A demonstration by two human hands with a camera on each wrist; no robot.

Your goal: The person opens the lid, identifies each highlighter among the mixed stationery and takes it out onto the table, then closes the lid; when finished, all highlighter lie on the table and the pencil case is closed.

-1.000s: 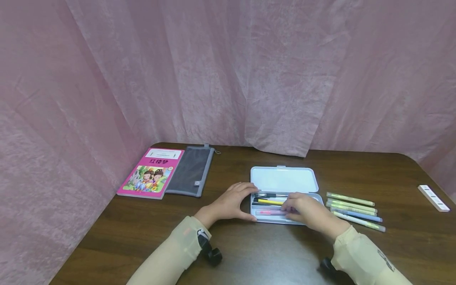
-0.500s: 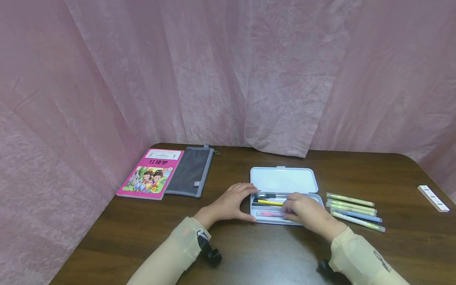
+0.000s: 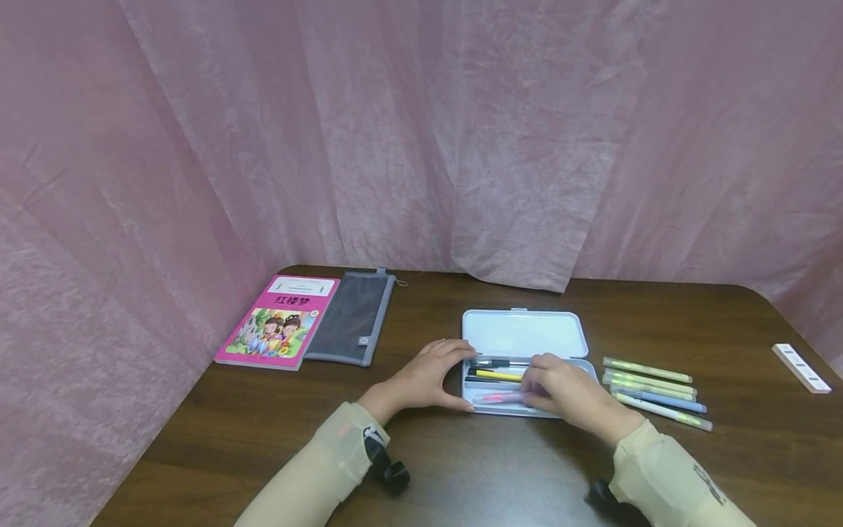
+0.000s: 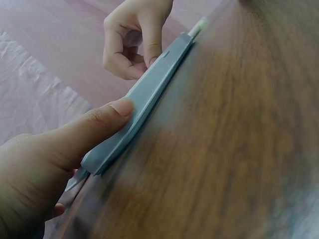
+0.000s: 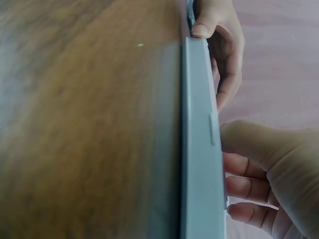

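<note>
An open pale blue pencil case (image 3: pixel 525 333) lies on the table in the head view, with its lid folded back. In its tray are a yellow pencil (image 3: pixel 498 375), dark pens (image 3: pixel 490 363) and a pink pen (image 3: pixel 498 398) near the front edge. My left hand (image 3: pixel 428 373) grips the case's left end, thumb at the front and fingers at the back. My right hand (image 3: pixel 569 391) reaches into the tray and pinches the pink pen's right part; its fingertips are partly hidden. Both wrist views show the case's front wall (image 4: pixel 154 82) from low down, which conceals the pens.
Several pale green and blue pens (image 3: pixel 658 391) lie just right of the case. A white strip with dark slots (image 3: pixel 801 367) is at the far right. A pink book (image 3: pixel 279 322) and a grey mesh pouch (image 3: pixel 352 318) lie at the left. A pink curtain (image 3: pixel 421 146) hangs behind.
My right hand has shifted slightly left inside the tray. The pink pen has turned a little, its left end now lower. My left hand has stayed on the case.
</note>
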